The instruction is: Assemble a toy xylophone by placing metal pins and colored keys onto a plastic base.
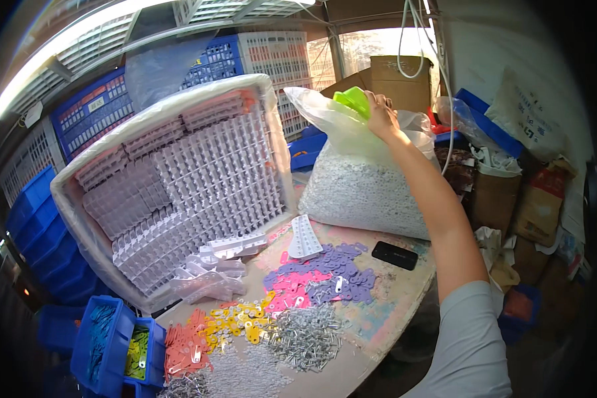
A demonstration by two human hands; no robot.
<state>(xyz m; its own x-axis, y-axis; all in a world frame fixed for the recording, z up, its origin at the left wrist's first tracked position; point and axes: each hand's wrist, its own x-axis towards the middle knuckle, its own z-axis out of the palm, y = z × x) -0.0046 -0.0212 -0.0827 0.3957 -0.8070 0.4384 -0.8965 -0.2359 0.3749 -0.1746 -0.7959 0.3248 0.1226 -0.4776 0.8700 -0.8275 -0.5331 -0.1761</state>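
My right arm reaches forward to the far side of the table. Closed around a bright green plastic scoop-like piece point(353, 101), my right hand point(382, 118) is at the open top of a large clear plastic bag point(365, 192). Small white pieces fill the lower part of that bag. The hand hides part of the green piece, so its full shape does not show. My left hand is out of the picture. On the table in front of the bag lie a white fan-shaped plastic part point(304, 239) and a pile of flat purple pieces point(345, 266).
A large plastic-lined crate point(282, 146) with rows of white parts stands tilted at left. Pink pieces point(292, 290), yellow pieces point(235, 322), orange pieces point(187, 341) and metal pins point(305, 337) lie heaped nearby. A black phone point(395, 255) rests right; blue bins point(99, 345) stand front left.
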